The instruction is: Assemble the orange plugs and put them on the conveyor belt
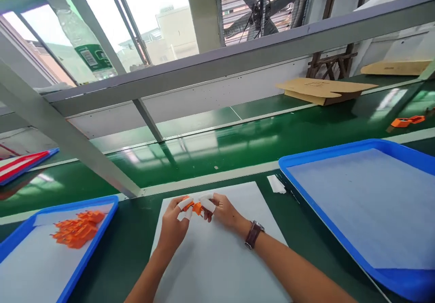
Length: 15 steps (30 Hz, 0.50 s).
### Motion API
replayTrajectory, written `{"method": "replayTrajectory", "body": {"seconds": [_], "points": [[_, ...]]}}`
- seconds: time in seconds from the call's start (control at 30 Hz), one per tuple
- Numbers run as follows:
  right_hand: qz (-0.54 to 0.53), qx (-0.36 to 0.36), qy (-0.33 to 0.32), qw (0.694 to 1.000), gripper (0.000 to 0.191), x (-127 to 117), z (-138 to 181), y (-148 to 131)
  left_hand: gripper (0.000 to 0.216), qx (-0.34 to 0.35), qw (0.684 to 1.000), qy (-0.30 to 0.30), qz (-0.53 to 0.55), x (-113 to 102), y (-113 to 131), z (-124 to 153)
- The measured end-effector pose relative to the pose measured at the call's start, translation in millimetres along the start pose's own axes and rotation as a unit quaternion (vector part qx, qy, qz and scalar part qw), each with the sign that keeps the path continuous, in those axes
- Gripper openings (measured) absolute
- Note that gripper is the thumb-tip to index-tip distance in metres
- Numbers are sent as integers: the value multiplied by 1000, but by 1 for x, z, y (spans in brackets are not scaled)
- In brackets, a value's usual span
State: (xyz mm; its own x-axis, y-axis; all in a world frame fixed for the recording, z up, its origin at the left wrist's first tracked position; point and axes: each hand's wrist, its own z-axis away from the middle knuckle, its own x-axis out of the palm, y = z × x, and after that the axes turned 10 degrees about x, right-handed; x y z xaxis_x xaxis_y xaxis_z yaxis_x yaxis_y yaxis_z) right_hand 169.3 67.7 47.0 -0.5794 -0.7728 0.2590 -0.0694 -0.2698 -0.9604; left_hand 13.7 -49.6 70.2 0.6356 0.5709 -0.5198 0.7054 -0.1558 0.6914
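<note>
Between my two hands, over a white sheet (217,257), is a small orange plastic part (197,208). My left hand (176,223) pinches its left side, with white covers on the thumb and a finger. At its right side are the closed fingers of my right hand (222,212), which also wear white covers. The fingers hide much of the part, so its exact kind does not show. A pile of similar orange parts (78,230) lies in the blue tray (115,203) to the left.
A large blue tray (326,228) lined with white stands at right, beside a white scrap (276,184). Behind runs a green conveyor belt (204,149) with another orange piece (408,121) far right. A metal frame post (84,144) slants at left. Cardboard (316,90) lies beyond.
</note>
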Motion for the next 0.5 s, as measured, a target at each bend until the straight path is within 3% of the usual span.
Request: {"method": "replayTrajectory", "body": {"seconds": [0.17, 0.37, 0.5], "points": [[131, -31, 24, 991, 42, 9, 6, 10, 29, -6, 1000, 19, 23, 9, -8, 16], [84, 28, 74, 993, 30, 11, 3, 10, 31, -119, 976, -26, 181, 12, -14, 17], [101, -8, 107, 989, 28, 10, 2, 12, 32, -166, 962, -23, 217, 16, -14, 17]]}}
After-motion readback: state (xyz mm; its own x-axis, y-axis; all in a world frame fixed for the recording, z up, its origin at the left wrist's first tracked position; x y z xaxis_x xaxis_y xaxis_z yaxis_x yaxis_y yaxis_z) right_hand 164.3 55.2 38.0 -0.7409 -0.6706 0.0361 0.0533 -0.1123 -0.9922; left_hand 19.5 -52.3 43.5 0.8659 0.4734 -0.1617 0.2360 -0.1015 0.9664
